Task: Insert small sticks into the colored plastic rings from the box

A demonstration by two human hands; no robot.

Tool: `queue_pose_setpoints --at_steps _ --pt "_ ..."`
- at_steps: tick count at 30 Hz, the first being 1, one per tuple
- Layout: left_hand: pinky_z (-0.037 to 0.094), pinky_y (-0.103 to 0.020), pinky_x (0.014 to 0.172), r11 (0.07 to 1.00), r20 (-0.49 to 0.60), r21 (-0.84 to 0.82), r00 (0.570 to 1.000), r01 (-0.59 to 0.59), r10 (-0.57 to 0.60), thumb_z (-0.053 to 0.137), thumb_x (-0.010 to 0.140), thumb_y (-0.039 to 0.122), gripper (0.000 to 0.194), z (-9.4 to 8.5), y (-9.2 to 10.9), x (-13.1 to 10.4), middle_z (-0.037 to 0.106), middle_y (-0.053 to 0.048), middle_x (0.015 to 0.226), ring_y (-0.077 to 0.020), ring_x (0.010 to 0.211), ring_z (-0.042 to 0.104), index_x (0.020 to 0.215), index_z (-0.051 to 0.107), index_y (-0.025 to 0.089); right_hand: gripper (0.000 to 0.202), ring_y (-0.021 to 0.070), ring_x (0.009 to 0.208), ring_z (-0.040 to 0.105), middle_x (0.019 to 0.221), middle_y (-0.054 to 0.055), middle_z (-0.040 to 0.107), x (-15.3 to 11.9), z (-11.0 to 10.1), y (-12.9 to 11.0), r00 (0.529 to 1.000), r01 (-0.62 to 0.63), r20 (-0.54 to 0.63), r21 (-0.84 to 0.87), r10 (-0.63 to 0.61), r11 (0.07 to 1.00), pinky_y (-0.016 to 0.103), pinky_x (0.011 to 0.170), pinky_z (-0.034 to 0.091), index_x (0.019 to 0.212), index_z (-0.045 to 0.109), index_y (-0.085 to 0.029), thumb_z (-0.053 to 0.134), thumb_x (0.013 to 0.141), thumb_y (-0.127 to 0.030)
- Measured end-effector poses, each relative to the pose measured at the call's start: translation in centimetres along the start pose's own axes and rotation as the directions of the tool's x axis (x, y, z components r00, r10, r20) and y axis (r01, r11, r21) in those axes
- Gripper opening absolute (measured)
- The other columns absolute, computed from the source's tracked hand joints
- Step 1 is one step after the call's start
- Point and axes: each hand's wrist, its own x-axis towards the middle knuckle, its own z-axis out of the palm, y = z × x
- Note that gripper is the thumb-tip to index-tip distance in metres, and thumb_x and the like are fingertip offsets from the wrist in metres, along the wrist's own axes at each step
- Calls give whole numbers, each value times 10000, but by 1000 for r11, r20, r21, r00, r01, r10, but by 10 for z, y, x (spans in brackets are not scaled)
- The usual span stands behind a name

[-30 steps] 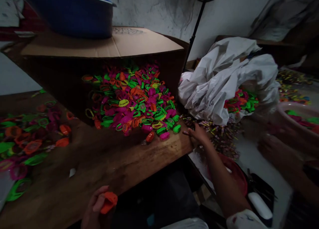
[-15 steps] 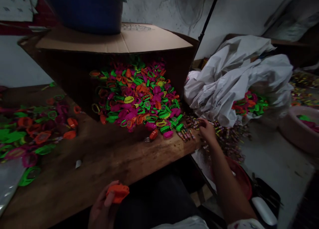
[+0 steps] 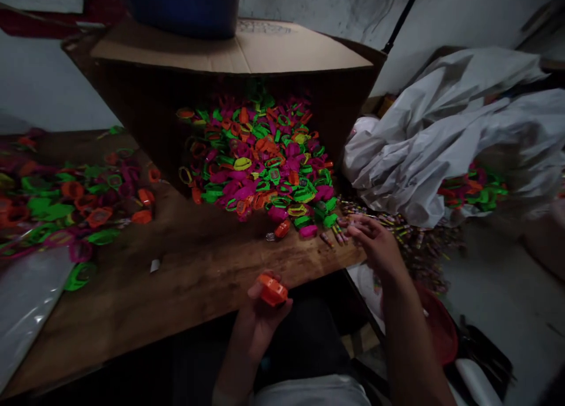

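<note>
My left hand [image 3: 265,312] is closed around an orange plastic toy watch [image 3: 273,290], held over the front edge of the wooden table. At the table's right end, my right hand [image 3: 375,241] has its thumb and fingers drawn together beside several small printed candy sticks [image 3: 339,234]. Whatever lies between those fingertips is too small and dark to make out. Close by on the left, green, pink, orange and yellow toy watches [image 3: 273,176] spill out of a cardboard box [image 3: 300,50] lying on its side.
Another heap of toy watches [image 3: 97,206] covers the table's left side, near a clear plastic bag [image 3: 30,300]. A small white piece [image 3: 154,266] lies on the wood. A blue basin [image 3: 180,6] tops the box. White sacking [image 3: 410,141] and many candy sticks [image 3: 432,247] are at right.
My left hand has moved right and up with the orange toy watch. My right hand has come slightly left and turned its fingers toward the candy sticks. The view has shifted.
</note>
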Motion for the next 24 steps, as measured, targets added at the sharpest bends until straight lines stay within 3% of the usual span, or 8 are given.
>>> queue_pose_setpoints --at_steps 4,6,8,11,15,24 --pt "505 -178 499 984 80 162 995 -71 59 816 668 314 459 1 -1 7 643 -13 829 -95 631 588 1067 638 174 169 160 763 671 820 21 736 -35 22 -23 970 63 238 -81 -42 995 254 711 515 843 727 -228 770 703 -312" --pt "453 -163 436 955 163 266 982 -133 91 826 649 359 523 1 0 8 620 -7 772 -85 569 541 1090 625 162 85 178 849 669 880 36 734 -52 37 -32 918 174 377 -104 -123 979 279 782 521 824 745 -233 734 758 -286" --pt "481 -183 471 916 230 357 968 -182 102 815 660 382 485 2 3 4 622 -17 757 -111 610 572 1047 627 157 76 183 910 664 922 42 728 -64 50 -35 866 243 463 -61 -188 968 290 831 522 840 752 -241 690 812 -276" --pt "541 -241 571 853 296 466 950 -232 97 795 680 394 399 3 8 -5 648 -37 792 -154 688 627 957 619 167 110 177 916 678 952 39 732 -72 60 -33 849 181 501 24 -169 983 279 823 540 925 734 -251 687 835 -293" --pt "503 -219 500 806 334 538 940 -246 64 791 681 383 358 5 14 -15 661 -23 783 -117 555 600 904 604 176 167 179 870 698 946 48 736 -75 60 -29 813 44 575 95 -91 995 267 778 560 965 710 -236 721 817 -312" --pt "452 -190 428 815 304 546 953 -194 23 792 677 345 345 10 9 -14 639 -12 748 -125 539 606 899 597 168 146 157 807 700 868 38 735 -78 56 -32 805 46 584 116 -106 992 231 730 563 902 699 -222 741 805 -324"
